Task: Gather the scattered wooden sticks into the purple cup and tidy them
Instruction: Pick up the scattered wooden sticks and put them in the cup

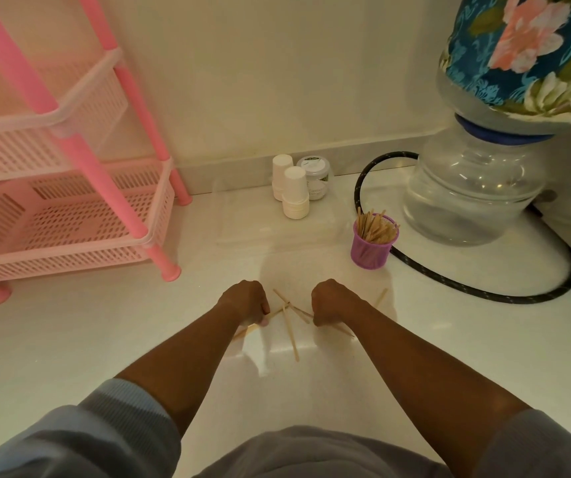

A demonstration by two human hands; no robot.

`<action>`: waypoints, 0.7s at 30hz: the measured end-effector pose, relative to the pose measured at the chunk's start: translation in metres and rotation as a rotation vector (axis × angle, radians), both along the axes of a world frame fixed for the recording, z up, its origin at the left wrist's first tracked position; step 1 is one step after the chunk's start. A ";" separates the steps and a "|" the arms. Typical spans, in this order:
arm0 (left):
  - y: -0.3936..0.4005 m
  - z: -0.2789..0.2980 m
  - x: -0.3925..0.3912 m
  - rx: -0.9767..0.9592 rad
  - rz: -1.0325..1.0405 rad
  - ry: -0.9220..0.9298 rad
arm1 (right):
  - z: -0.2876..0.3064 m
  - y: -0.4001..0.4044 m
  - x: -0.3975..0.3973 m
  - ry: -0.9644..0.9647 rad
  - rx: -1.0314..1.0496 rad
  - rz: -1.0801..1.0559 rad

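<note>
Warm, dim indoor light, soft glare patches on the glossy white floor (311, 384), faint shadow beyond the hands (247, 301), wide-angle bowing of the pink rack (70, 188) at left, slight softness overall, edges smeared

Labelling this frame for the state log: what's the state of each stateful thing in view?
purple cup: upright on the floor, many sticks standing in it
loose sticks: scattered, crossed on the floor between the hands
left hand: curled, grip on sticks
right hand: curled, grip on sticks
white paper cups: two stacks, upside down
pink rack: baskets appear bare
</note>
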State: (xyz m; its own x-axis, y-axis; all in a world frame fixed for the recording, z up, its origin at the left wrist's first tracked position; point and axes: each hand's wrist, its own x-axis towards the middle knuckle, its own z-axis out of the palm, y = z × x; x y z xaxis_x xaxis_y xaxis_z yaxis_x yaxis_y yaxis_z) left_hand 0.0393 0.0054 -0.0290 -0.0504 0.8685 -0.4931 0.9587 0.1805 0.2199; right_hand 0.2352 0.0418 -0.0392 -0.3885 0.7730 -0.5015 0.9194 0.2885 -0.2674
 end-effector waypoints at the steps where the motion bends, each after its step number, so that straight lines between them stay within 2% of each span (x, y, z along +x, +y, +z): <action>1: -0.001 -0.001 0.000 0.002 -0.001 -0.011 | -0.001 -0.002 0.000 0.017 0.009 -0.014; 5: -0.002 -0.006 -0.003 0.006 0.000 -0.055 | -0.006 -0.006 0.002 0.051 0.046 -0.029; 11: 0.001 -0.005 -0.002 0.094 -0.091 -0.014 | -0.002 -0.001 0.008 0.180 0.108 -0.082; 21: 0.033 0.020 0.022 0.312 0.062 -0.246 | 0.024 0.023 0.012 0.431 0.261 -0.263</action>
State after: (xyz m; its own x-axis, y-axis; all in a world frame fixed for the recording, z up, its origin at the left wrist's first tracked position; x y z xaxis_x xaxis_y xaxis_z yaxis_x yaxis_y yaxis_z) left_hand 0.0610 0.0379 -0.0089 -0.0209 0.9775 -0.2098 0.8598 0.1246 0.4951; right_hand 0.2472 0.0650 -0.0151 -0.2930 0.9485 -0.1202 0.7930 0.1709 -0.5847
